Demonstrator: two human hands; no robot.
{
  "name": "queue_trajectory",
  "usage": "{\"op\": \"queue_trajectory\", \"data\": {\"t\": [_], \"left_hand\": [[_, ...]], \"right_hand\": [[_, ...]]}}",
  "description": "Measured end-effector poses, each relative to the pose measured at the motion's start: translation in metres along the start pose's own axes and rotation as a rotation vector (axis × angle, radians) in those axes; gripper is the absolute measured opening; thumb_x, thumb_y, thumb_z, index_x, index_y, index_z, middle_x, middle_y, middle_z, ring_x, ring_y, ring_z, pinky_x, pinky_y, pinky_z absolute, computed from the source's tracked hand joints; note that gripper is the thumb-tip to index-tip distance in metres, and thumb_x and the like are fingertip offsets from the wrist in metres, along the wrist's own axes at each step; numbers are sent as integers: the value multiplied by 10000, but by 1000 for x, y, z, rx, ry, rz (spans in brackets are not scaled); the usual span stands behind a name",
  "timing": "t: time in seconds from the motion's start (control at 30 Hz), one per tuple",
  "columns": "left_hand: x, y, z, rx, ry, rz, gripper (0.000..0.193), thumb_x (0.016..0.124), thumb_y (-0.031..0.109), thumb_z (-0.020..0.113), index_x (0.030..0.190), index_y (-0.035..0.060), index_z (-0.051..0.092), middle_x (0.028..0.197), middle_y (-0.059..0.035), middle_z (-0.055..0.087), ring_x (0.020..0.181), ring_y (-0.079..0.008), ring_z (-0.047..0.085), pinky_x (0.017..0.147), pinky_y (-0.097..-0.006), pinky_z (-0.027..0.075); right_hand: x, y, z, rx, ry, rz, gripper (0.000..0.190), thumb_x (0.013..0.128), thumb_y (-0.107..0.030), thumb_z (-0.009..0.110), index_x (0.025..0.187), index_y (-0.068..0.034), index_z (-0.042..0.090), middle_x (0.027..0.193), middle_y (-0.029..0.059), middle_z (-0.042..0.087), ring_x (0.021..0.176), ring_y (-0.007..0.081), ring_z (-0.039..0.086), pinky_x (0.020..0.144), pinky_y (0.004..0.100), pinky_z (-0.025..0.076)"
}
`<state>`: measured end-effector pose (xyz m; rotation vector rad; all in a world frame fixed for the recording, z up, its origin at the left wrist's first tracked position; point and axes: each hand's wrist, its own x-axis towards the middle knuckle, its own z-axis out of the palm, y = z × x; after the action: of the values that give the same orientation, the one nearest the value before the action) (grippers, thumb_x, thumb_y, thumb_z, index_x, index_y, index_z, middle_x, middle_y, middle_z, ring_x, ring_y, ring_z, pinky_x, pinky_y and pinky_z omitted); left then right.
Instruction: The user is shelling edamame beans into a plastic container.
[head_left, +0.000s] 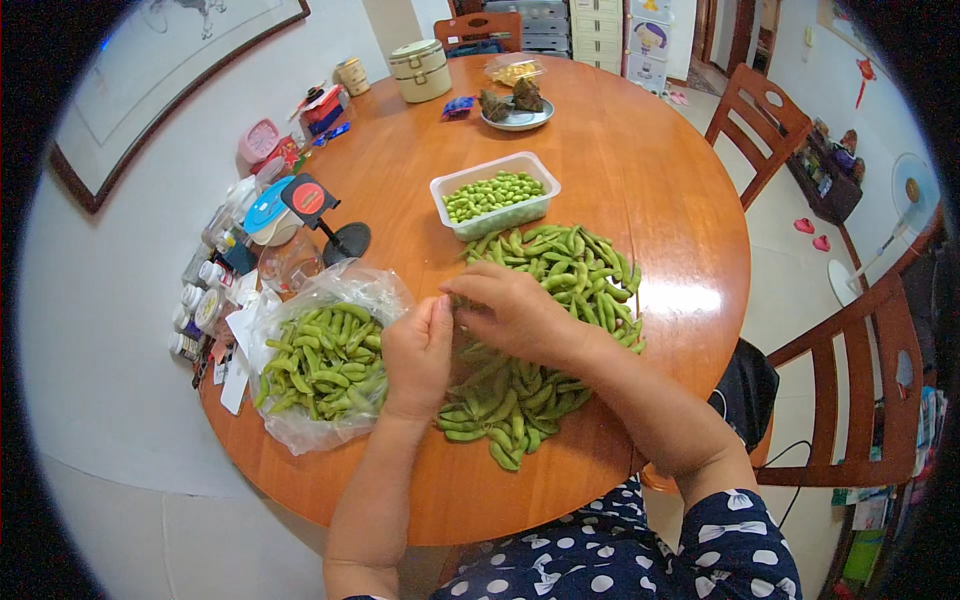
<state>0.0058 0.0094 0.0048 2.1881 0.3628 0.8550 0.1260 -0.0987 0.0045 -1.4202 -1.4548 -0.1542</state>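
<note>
My left hand is closed with its thumb up, between a plastic bag and a heap of green soybean pods on the table. Its thumb tip meets the bent fingers of my right hand, which reaches over the heap. Anything pinched between the fingertips is hidden. To the left, the clear plastic bag lies wide-mouthed with many pods inside. Beyond the heap, a white plastic tub holds loose shelled green beans.
On the round wooden table, a black phone stand, glass jug and several bottles crowd the left side. Farther back are a plate with leaf-wrapped parcels and a lidded food carrier. Wooden chairs flank the right.
</note>
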Motion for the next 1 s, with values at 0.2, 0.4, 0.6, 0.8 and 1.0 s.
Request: {"op": "queue_trajectory", "data": {"t": [0.2, 0.4, 0.6, 0.8, 1.0], "left_hand": [[-2, -10, 3, -38, -35, -14, 251, 948, 185, 521, 801, -9, 582, 600, -154, 498, 512, -217, 458, 527, -352, 395], [-1, 0, 3, -16, -30, -23, 245, 946, 186, 524, 811, -10, 585, 619, -167, 511, 525, -240, 487, 537, -354, 404], [-3, -4, 3, 3, -48, 20, 251, 944, 193, 531, 811, -13, 583, 641, -192, 524, 545, -307, 510, 544, -373, 410], [-2, -5, 4, 26, -48, 29, 249, 939, 194, 538, 800, -9, 577, 634, -198, 509, 548, -330, 505, 538, -382, 405], [-3, -4, 5, -57, -54, -39, 255, 946, 202, 534, 806, -2, 596, 636, -146, 571, 544, -232, 539, 543, -335, 424]], "right_hand": [[0, 0, -2, -19, -72, 34, 267, 767, -3, 634, 1031, 29, 619, 934, 177, 604, 871, 354, 613, 743, 384, 507], [-3, 10, 2, -29, -36, 35, 230, 796, 4, 609, 1024, 19, 637, 917, 173, 635, 833, 330, 630, 712, 373, 511], [-2, 10, -3, 65, -43, 185, 153, 854, -52, 599, 983, 3, 660, 828, 171, 661, 767, 302, 655, 677, 360, 516], [-2, 9, -2, -1, -5, 140, 121, 831, -53, 587, 926, 3, 638, 795, 209, 616, 765, 390, 617, 665, 420, 496], [1, 19, -9, 63, 168, 245, 139, 873, -62, 577, 979, 5, 636, 780, 131, 639, 650, 260, 633, 590, 353, 499]]}}
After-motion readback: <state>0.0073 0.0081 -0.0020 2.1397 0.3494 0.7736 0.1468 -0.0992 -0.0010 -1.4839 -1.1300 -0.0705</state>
